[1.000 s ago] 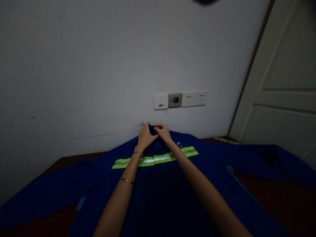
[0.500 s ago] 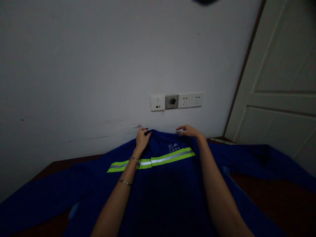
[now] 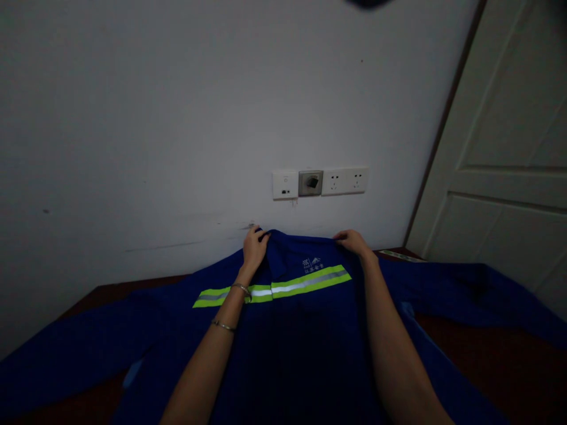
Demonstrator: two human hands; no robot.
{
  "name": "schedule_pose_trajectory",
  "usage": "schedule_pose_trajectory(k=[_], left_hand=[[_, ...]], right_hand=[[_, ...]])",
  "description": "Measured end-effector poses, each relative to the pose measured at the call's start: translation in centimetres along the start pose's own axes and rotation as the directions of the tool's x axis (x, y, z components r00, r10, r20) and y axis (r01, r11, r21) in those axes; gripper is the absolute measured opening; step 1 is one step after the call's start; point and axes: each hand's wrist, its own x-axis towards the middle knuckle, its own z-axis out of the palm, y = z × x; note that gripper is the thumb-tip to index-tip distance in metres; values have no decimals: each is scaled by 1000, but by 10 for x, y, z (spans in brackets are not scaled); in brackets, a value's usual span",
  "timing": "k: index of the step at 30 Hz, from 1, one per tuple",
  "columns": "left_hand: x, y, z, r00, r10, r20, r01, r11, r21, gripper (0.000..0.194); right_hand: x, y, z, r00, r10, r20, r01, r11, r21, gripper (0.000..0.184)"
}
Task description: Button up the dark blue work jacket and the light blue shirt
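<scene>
A dark blue work jacket (image 3: 292, 336) lies spread out, its sleeves stretched to both sides. A yellow-green reflective band (image 3: 310, 281) with a silver stripe crosses its chest, below a small white printed logo. At the collar, left of the middle, my left hand (image 3: 256, 247) pinches the fabric near the neck. My right hand (image 3: 352, 242) grips the jacket's top edge by the right shoulder, thumb and fingers closed on the cloth. Two thin bracelets circle my left forearm.
Under the jacket is a dark reddish-brown surface (image 3: 469, 354) that meets a pale wall (image 3: 177, 147). Socket plates (image 3: 343, 182) are set in the wall just above the collar. A white panelled door (image 3: 500, 177) stands at the right.
My right hand has gone from hovering with fingers apart above the shoulder to gripping the jacket's top edge, slightly further right. My left hand keeps its hold on the collar.
</scene>
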Motion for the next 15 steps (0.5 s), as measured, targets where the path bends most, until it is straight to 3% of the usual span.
schedule_pose_trajectory(k=[4,6,7,9,10,11,12,15], left_hand=[[-1,1,2,999,10,32,-9,999,-31,23],[-2,2,2,999,9,45,-7,999,-42,23],[-2,3,2,999,10,50,-8,999,-40,23],[-1,4,1,998,19,55,-17,999,-29,24],[-1,5,0,998,24,54,-23,999,-24,25],[-1,5,0,998,30,52,-29,999,-21,25],[-1,5,0,998,34,50,-33,999,-19,25],[-2,6,-1,997,47,61,-47,999,2,25]], right_hand=[[1,-35,-4,997,-73,31,68,989,128,25],[-3,-54,-5,976,-57,212,-7,957,289,21],[-6,-62,-4,930,-58,363,-85,927,365,20],[-11,-74,3,773,-79,630,-260,866,427,19],[-12,-78,9,709,-77,701,-320,851,416,20],[-12,-80,16,681,-57,730,-356,846,398,21],[-12,-80,23,690,-29,724,-372,843,389,22],[-6,-69,44,794,35,607,-362,829,426,24]])
